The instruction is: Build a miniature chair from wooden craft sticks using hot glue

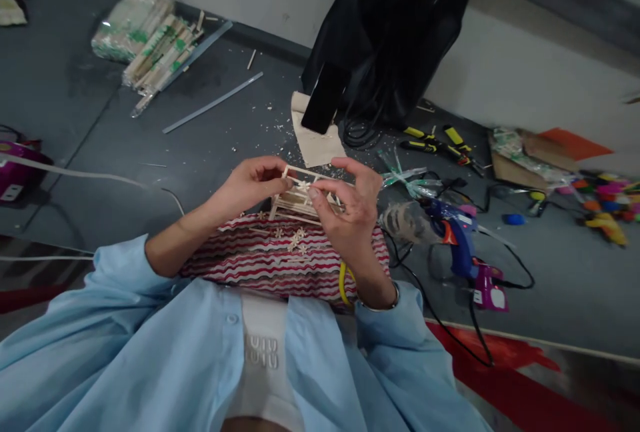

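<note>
Between my hands is a small wooden stick frame (295, 209), built of thin pale sticks. My left hand (255, 182) grips its upper left corner with thumb and fingers. My right hand (350, 205) pinches a small pale wooden flower (303, 186) against the frame between thumb and index finger. Several more little flowers (299, 240) lie on the red-and-white striped cloth (240, 255) just below the frame. The right fingers hide part of the frame's right side.
A blue glue gun (463, 245) with cables lies to the right, near yellow-black pliers (425, 142). Behind are a phone (323, 100) on beige cloth (320, 145) and a black bag (380, 39). Bagged sticks (163, 55) and glue sticks (213, 103) sit back left.
</note>
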